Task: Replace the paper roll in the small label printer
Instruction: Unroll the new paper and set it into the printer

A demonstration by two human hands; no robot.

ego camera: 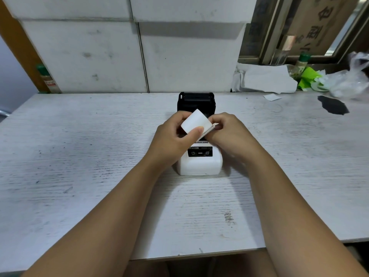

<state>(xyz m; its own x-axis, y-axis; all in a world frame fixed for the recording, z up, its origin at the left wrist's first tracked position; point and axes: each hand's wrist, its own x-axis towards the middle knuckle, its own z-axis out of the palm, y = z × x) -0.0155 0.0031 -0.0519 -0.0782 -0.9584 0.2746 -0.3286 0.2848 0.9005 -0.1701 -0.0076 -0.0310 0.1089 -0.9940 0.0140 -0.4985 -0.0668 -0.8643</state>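
Note:
A small white label printer (200,164) sits in the middle of the table, its black lid (196,100) swung open toward the far side. Just above its open bay, my left hand (173,137) grips a white paper roll (194,121) between thumb and fingers. My right hand (229,130) pinches the roll's loose end at its right side. Both hands hide the inside of the bay.
The whitish wooden table (89,156) runs wide on both sides. A black stain (332,104) and a loose label (271,96) lie at the far right. Crumpled paper (265,78), plastic bags (347,80) and a green-capped bottle (301,64) crowd the back right; white boxes (139,52) stand behind.

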